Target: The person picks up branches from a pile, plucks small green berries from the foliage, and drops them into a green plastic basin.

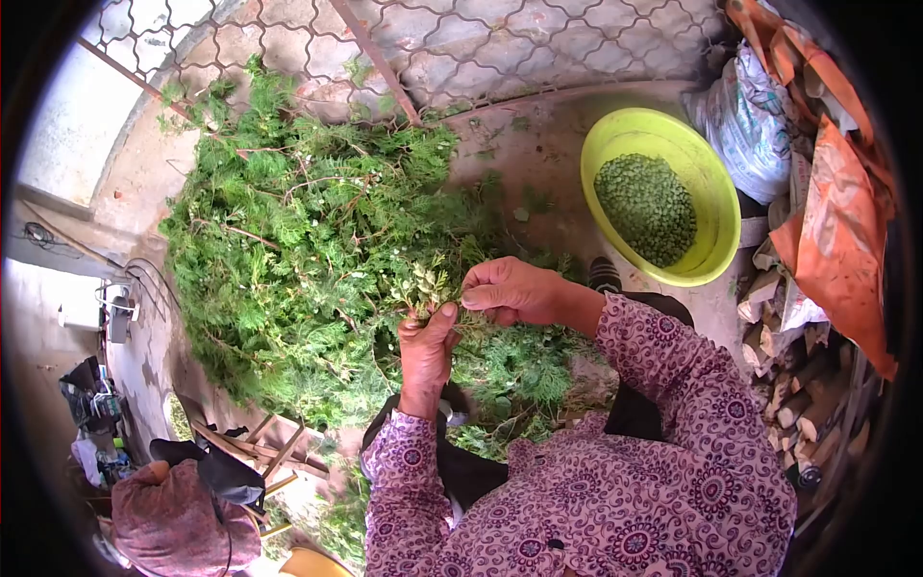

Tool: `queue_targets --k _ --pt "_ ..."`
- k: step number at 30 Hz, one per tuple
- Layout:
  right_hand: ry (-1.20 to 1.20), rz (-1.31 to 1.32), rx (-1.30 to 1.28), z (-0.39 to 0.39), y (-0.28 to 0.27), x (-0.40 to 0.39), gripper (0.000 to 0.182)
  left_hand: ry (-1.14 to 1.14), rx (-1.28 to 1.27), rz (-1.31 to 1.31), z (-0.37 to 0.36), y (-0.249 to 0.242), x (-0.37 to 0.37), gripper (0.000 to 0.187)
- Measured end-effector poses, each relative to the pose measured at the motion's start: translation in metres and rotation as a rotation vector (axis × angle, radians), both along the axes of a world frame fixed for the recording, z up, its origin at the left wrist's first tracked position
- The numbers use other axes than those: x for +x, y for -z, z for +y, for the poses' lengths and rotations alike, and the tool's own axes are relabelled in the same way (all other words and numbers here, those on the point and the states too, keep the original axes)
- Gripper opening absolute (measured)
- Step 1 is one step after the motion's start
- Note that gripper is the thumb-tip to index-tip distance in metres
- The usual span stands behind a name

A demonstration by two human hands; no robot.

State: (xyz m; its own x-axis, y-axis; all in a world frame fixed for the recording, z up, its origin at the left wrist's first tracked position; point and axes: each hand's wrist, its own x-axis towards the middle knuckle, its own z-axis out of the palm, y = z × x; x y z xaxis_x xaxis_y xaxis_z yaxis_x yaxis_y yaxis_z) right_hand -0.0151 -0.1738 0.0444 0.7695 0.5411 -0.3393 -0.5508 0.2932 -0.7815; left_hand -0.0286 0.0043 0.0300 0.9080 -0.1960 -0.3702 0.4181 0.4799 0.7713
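My left hand (426,348) is closed, thumb against fingers, round the stem of a small evergreen sprig (423,287) with pale green tips. Right beside it, my right hand (514,291) has thumb and forefinger pinched together at the sprig's edge; whatever sits between those fingertips is too small to make out. Beneath and beyond both hands spreads a large heap of cut evergreen branches (288,240), feathery and bright green. To the right, a yellow-green plastic basin (721,207) holds many small green cones or berries (646,210).
A wavy metal lattice (500,48) runs along the far side. White sacks (745,125), orange sheeting (841,250) and stacked firewood (803,404) line the right. Another person's patterned sleeve or back (183,519) shows lower left, near a wooden frame (279,450) and an orange-yellow basin (312,563).
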Motion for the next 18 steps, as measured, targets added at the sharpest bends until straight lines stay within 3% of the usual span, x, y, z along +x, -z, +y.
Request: queue_targets --k 7,12,15,18 --pt "-0.013 -0.056 -0.053 -0.005 0.006 0.0 0.012 -0.012 0.035 -0.01 -0.006 -0.001 0.001 0.012" --pt "-0.159 -0.182 -0.402 -0.032 -0.016 0.003 0.01 -0.032 0.059 -0.046 0.006 -0.005 0.007 0.012" --pt "0.029 -0.143 -0.206 -0.047 -0.008 0.003 0.012 -0.034 0.004 -0.065 0.017 0.0 0.01 0.012" --pt "-0.024 -0.079 -0.143 -0.038 0.007 0.0 0.016 -0.07 0.092 -0.032 0.001 -0.004 0.006 0.015"
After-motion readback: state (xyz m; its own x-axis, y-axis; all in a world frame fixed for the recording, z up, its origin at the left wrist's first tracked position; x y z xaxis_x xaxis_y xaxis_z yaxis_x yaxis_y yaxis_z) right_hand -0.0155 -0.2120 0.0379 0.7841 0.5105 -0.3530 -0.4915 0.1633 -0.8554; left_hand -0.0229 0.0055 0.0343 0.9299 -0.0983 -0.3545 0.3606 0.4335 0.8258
